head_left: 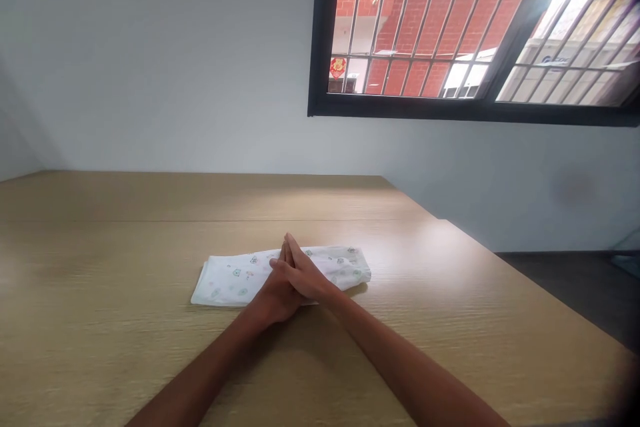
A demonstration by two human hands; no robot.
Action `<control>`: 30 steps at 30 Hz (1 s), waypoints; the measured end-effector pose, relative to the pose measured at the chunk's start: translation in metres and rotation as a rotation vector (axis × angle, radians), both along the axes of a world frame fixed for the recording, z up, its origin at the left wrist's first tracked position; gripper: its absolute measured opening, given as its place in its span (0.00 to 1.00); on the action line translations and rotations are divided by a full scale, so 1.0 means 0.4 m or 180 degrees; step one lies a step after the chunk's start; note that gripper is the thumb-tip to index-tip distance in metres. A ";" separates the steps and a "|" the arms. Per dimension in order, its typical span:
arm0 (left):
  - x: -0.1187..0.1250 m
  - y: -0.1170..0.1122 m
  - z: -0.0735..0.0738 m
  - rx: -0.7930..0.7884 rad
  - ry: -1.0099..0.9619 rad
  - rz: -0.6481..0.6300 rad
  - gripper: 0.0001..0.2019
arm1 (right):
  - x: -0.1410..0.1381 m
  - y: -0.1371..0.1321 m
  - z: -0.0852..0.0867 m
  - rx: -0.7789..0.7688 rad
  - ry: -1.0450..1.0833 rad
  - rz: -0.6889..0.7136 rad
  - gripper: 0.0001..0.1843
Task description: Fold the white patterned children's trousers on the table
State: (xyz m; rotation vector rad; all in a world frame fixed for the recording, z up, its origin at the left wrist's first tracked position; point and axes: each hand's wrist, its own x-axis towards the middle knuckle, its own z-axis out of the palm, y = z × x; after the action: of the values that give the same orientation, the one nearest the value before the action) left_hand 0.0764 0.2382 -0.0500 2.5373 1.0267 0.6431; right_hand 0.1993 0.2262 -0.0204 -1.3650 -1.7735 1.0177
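Observation:
A folded white cloth (227, 280) with small green prints lies on the wooden table (150, 240), stretched left to right. Both my hands rest on its middle. My right hand (306, 275) lies flat, fingers stretched out and held together, pointing away from me. My left hand (274, 292) lies partly under the right one, its fingers also straight and flat on the cloth. Neither hand grips anything; both press down on the fabric.
The table runs to a grey wall at the back and ends at an edge on the right, with dark floor (570, 287) beyond. A black-framed barred window (450, 107) is high on the right wall.

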 end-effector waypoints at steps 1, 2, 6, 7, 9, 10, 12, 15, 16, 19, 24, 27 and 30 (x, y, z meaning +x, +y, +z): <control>-0.004 -0.004 0.000 0.0069 0.0201 -0.0084 0.26 | 0.003 0.000 0.001 -0.0008 -0.0060 -0.0022 0.50; -0.009 -0.008 0.000 0.0170 0.0436 -0.0124 0.27 | 0.005 0.001 0.000 0.0028 -0.0139 -0.0039 0.49; -0.024 -0.019 0.002 0.0312 0.1235 0.0085 0.31 | 0.003 0.005 -0.008 0.0543 -0.0658 0.0170 0.37; -0.026 -0.020 0.003 0.0264 0.1327 0.0145 0.32 | 0.003 0.005 -0.011 0.0701 -0.0829 0.0272 0.33; -0.027 -0.021 0.005 0.0214 0.1397 0.0217 0.33 | 0.012 0.005 -0.018 0.0917 -0.1186 0.0422 0.31; -0.028 -0.020 0.005 0.0197 0.1371 0.0267 0.32 | 0.021 0.005 -0.022 0.0957 -0.1362 0.0444 0.32; -0.032 -0.015 0.003 0.0115 0.1259 0.0422 0.30 | 0.045 0.005 -0.030 0.0946 -0.1704 0.0413 0.35; -0.058 -0.001 -0.005 -0.0001 0.1131 0.0682 0.31 | 0.088 0.004 -0.040 0.0877 -0.2114 0.0314 0.39; -0.073 0.005 -0.008 0.0001 0.1118 0.0733 0.31 | 0.100 0.004 -0.041 0.0854 -0.2206 0.0272 0.41; -0.134 0.023 -0.017 0.0058 0.1135 0.0869 0.32 | 0.126 -0.001 -0.038 0.0771 -0.2364 0.0137 0.44; -0.227 0.040 -0.023 0.0173 0.1251 0.1086 0.31 | 0.144 -0.011 -0.020 0.0659 -0.2532 0.0022 0.48; -0.248 0.040 -0.024 0.0228 0.1297 0.1090 0.32 | 0.152 -0.011 -0.016 0.0555 -0.2659 -0.0106 0.49; -0.249 0.039 -0.026 0.0259 0.1256 0.1116 0.32 | 0.161 -0.008 -0.019 0.0514 -0.2758 -0.0323 0.49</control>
State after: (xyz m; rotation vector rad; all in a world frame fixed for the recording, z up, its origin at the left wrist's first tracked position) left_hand -0.0232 0.2536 -0.0602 2.6379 1.6344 0.2708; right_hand 0.2638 0.2229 -0.0280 -1.9265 -2.2736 0.1902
